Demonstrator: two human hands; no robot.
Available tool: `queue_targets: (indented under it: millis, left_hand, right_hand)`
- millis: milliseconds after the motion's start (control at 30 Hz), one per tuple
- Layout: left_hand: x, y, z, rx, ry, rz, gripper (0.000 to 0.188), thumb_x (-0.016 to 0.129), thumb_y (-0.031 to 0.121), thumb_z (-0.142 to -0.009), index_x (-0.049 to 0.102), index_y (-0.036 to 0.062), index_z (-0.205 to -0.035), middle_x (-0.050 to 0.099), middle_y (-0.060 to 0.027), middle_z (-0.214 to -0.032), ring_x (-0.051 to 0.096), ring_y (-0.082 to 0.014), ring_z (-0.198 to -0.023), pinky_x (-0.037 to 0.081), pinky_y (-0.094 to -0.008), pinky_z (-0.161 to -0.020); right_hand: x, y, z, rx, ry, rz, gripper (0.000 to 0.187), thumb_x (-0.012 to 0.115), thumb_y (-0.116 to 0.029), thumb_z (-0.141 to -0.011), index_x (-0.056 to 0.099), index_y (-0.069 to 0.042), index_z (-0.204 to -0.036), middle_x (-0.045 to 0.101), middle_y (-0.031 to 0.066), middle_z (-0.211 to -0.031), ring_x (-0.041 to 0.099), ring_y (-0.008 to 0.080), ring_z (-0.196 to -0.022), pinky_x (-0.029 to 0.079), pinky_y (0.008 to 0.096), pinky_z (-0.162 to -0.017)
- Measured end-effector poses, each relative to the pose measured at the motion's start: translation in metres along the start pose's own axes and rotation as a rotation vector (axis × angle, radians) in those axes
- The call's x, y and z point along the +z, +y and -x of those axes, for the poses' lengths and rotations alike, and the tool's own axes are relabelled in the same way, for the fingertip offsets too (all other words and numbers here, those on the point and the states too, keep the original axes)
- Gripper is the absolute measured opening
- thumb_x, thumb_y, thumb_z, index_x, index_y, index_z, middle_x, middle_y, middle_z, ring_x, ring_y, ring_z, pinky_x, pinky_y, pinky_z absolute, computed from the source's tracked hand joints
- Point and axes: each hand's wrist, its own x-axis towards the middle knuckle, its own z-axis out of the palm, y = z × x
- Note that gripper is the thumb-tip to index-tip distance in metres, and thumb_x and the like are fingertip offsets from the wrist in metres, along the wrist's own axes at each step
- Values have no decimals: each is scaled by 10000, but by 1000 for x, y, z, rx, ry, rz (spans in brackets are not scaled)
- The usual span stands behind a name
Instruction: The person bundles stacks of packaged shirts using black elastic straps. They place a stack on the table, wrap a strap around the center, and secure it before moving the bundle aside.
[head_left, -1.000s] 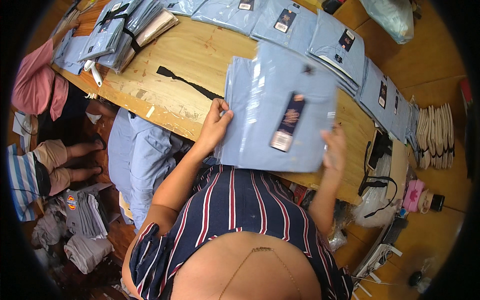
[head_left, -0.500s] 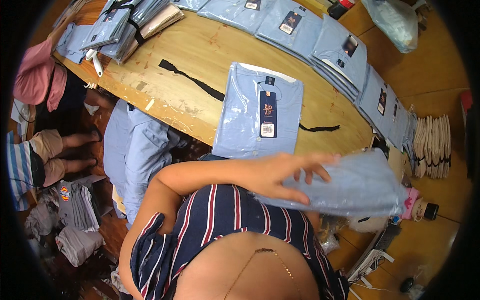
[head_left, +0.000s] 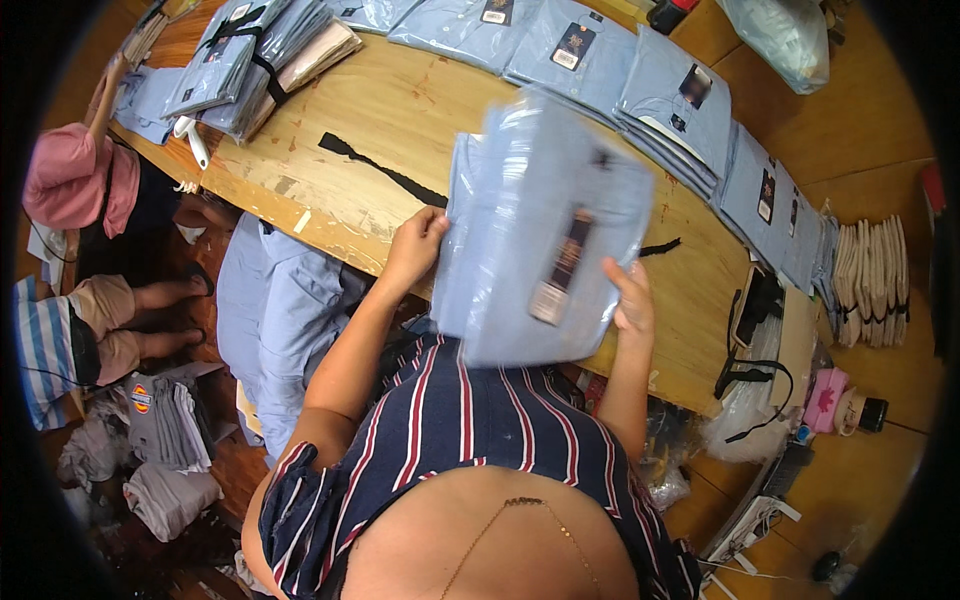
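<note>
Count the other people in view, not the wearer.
2: a person in a pink top at upper left beside the table, and a person in a striped top lower at left. Neither head shows; others may be hidden.

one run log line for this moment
left hand: holding left edge of lower bagged blue shirt | right hand: holding right edge of upper bagged shirt, blurred | black strap: on table, showing both sides of shirts
</note>
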Motion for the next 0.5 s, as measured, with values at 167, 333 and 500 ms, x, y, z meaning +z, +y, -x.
queue_targets:
  millis: [167,333,500]
  left_hand:
    - [0,4,7,153,-138,-237,443,472,212,-830,328,9,-1196,508,-137,-991,510,-169,-859,421,-274,-730]
    - [4,22,18,337,-191,-718,568,449,225,-823,196,-100,-1215,403,-298,-1094,445,-367,-993,357,-354,-845]
    - [-2,41,18,268,-283,-872,587,464,263,-810,213,-90,-1206,407,-288,-1086,428,-387,-1001,361,-385,-835]
  right_hand:
    - [17,5,-12,-45,48,294,547,624,-125,-717,336,44,-1151,463,132,-1093,456,195,-988,358,313,-858]
    - [28,-1,-8,-178,101,474,548,577,-38,-730,279,42,-1183,447,139,-1105,444,192,-996,348,292,-865]
    - [10,-2,-12,-76,196,390,532,558,2,-727,274,34,-1175,456,140,-1074,450,175,-964,370,269,-822]
